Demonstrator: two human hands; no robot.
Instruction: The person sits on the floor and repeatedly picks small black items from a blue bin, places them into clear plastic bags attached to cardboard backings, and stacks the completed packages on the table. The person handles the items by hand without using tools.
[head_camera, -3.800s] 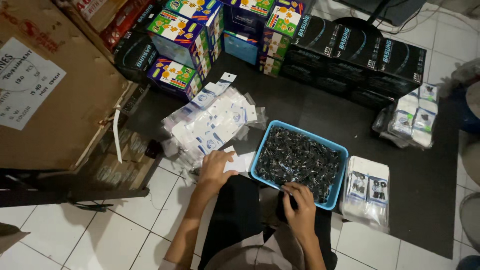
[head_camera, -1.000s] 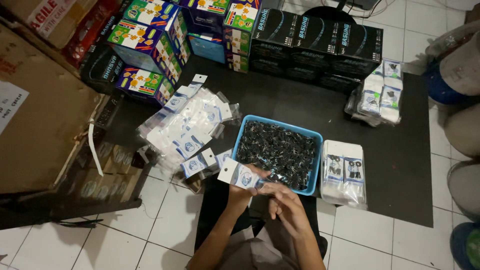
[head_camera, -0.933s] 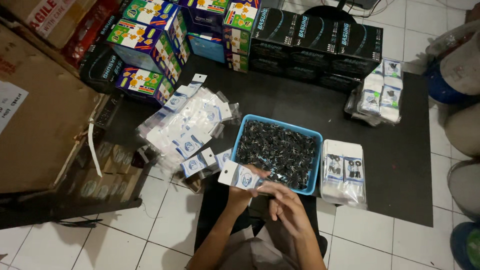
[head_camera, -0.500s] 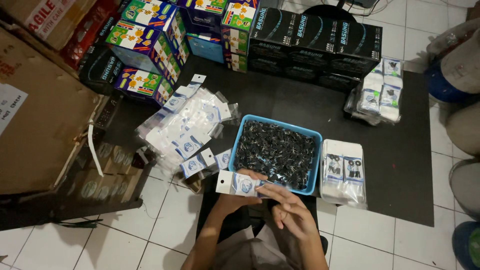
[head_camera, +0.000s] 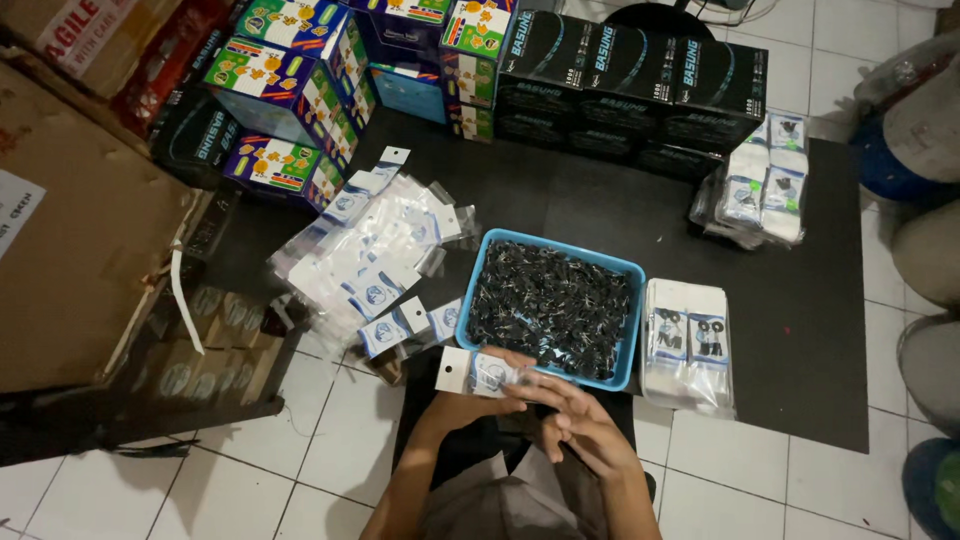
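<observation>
My left hand (head_camera: 470, 405) holds a small clear plastic packet with a white and blue header card (head_camera: 478, 372) just in front of my lap. My right hand (head_camera: 585, 432) is at the packet's open end, fingers bunched against it; whether it pinches a small black part I cannot tell. Right beyond my hands stands a blue plastic tray (head_camera: 483, 290) filled with several small black parts (head_camera: 550, 305).
A loose pile of empty packets (head_camera: 370, 250) lies left of the tray on a black mat (head_camera: 800, 330). A stack of filled packets (head_camera: 687, 340) sits right of it, another bundle (head_camera: 760, 190) farther back. Printed cartons (head_camera: 290, 80) and black boxes (head_camera: 640, 80) line the back; cardboard (head_camera: 70, 250) at left.
My left hand took a packet from the pile at the left and brought it in front of me. Over the last second both hands drew the packet slightly nearer and lower.
</observation>
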